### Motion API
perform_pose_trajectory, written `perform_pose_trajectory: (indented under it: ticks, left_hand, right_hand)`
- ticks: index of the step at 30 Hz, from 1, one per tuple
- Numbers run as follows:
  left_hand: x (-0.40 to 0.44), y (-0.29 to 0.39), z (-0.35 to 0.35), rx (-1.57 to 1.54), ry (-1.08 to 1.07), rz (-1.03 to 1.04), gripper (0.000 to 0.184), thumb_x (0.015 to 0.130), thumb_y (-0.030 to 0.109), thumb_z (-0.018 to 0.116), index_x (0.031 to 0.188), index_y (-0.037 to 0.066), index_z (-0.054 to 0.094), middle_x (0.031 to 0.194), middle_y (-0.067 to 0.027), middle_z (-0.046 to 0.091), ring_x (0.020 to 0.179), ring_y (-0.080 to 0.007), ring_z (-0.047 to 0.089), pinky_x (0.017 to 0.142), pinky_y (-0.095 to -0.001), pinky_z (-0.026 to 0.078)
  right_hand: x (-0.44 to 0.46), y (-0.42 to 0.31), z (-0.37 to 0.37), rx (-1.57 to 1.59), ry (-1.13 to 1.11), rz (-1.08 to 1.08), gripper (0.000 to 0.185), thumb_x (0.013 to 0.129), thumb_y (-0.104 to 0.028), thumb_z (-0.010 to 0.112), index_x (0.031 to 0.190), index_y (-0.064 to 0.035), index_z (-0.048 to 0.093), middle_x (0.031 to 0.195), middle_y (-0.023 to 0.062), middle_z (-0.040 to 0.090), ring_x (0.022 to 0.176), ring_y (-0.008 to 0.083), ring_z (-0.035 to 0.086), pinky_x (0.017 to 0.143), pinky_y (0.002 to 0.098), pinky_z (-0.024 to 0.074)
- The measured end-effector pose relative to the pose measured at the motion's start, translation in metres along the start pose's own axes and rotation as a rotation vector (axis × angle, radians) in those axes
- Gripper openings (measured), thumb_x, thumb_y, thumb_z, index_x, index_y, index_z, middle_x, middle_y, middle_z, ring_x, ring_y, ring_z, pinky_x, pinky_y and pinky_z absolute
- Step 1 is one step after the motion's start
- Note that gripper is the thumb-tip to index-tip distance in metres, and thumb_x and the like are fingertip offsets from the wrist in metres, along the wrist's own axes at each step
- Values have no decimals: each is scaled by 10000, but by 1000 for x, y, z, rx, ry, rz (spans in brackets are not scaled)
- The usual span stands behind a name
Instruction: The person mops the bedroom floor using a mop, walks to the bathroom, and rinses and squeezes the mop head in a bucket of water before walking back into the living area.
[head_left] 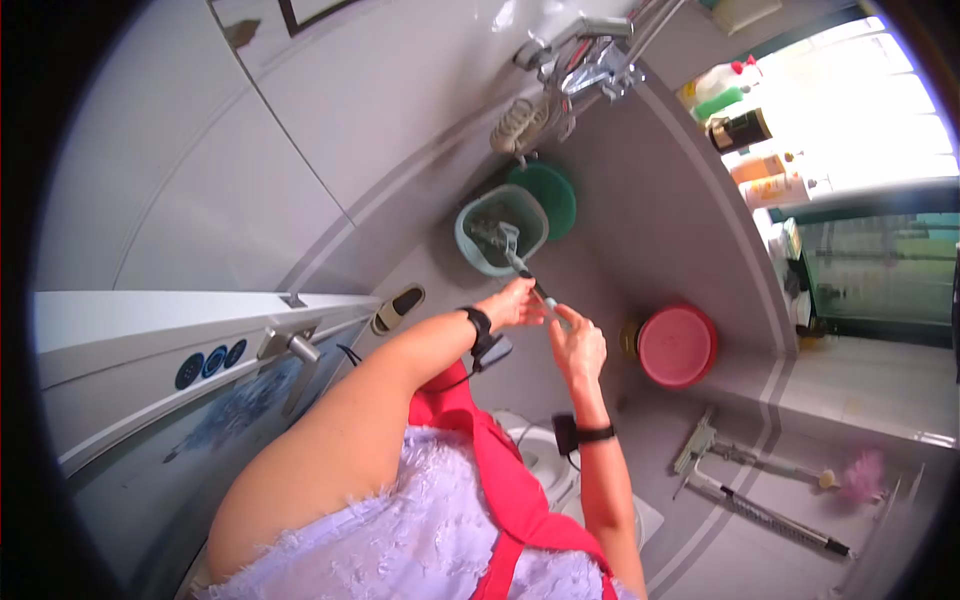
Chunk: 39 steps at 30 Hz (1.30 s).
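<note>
A mop slants down into a pale blue bucket, its grey-white head inside among murky contents that I cannot make out well. My left hand is closed round the handle, above the bucket's near side. Closer to my body, my right hand holds the upper part of the handle, its fingers partly curled. Black straps with small devices sit on both wrists. Behind the bucket stands a green basin or bucket, touching or close to it.
A red-pink basin stands by the right wall. A chrome shower fixture juts out above the buckets. A slipper lies near the door at left. Bottles line the window sill; cleaning tools hang at lower right.
</note>
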<state>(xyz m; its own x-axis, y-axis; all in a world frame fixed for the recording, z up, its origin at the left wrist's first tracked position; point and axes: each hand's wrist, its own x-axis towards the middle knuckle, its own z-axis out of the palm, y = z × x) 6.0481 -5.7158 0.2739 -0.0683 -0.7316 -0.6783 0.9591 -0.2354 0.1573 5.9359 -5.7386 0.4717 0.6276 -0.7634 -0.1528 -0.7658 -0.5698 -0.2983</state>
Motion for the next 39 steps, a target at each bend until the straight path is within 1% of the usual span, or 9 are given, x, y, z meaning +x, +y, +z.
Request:
perform_pose_trajectory:
  ticks: [7, 13, 15, 21, 22, 33, 37, 38, 39]
  left_hand:
    - [32, 16, -66, 144, 475, 43, 342, 871, 245, 475, 1162, 76, 416, 1014, -134, 460, 817, -265, 536, 692, -462, 503]
    - [-30, 68, -54, 0, 678, 154, 136, 834, 157, 430, 938, 97, 494, 747, -71, 467, 602, -202, 507, 549, -383, 487]
    - [-40, 76, -56, 35, 626, 198, 201, 844, 165, 483, 1015, 69, 435, 840, -89, 453, 697, -220, 527, 638, -406, 512]
    - [-55, 82, -60, -83, 654, 245, 81, 828, 165, 452, 869, 103, 483, 672, -53, 447, 556, -169, 492, 545, -361, 487]
    - [-56, 83, -66, -105, 590, 220, 194, 826, 128, 505, 1000, 72, 440, 830, -90, 448, 666, -218, 515, 623, -395, 509]
    - [-79, 85, -72, -87, 582, 263, 168, 812, 120, 524, 955, 91, 441, 805, -93, 453, 678, -236, 526, 608, -401, 503]
    - [-67, 84, -80, -116, 635, 228, 173, 807, 117, 522, 953, 70, 442, 807, -95, 453, 682, -237, 539, 616, -412, 504]
    - [-81, 83, -61, -90, 663, 243, 95, 804, 133, 484, 880, 82, 461, 696, -68, 447, 597, -197, 507, 547, -383, 487]
    - [-80, 84, -57, -77, 631, 259, 100, 804, 133, 485, 886, 81, 461, 712, -70, 453, 601, -198, 510, 549, -384, 488]
  right_hand:
    - [4, -2, 4, 2, -25, 72, 271, 762, -307, 589, 997, -209, 682, 759, 166, 648, 752, 318, 643, 719, 396, 508]
    - [-11, -17, -7, -98, -11, -12, 270, 778, -299, 585, 1013, -196, 667, 708, 140, 648, 702, 309, 644, 666, 398, 517]
    - [-2, -7, -2, -70, -63, 0, 271, 774, -306, 581, 1011, -208, 668, 717, 140, 650, 702, 310, 644, 668, 401, 517]
    - [-16, -18, -17, -98, -42, -44, 272, 775, -294, 585, 1018, -201, 667, 735, 147, 652, 718, 314, 643, 683, 406, 517]
    - [-9, -12, -11, -97, -54, -53, 271, 775, -294, 583, 1015, -201, 667, 741, 149, 653, 726, 315, 644, 688, 405, 517]
    - [-12, -33, -23, -122, -86, -45, 300, 762, -289, 593, 1049, -228, 660, 753, 164, 654, 740, 329, 648, 718, 429, 518]
    - [-3, -11, -1, 6, -127, -9, 349, 759, -298, 598, 1072, -147, 634, 781, 185, 649, 764, 335, 644, 739, 433, 511]
    - [4, -3, 4, 66, -154, 11, 361, 760, -300, 597, 1068, -115, 627, 797, 192, 648, 767, 338, 642, 743, 432, 509]
    - [14, 15, 18, 139, -267, 1, 361, 789, -270, 583, 1022, 5, 561, 825, 207, 643, 718, 312, 655, 668, 403, 534]
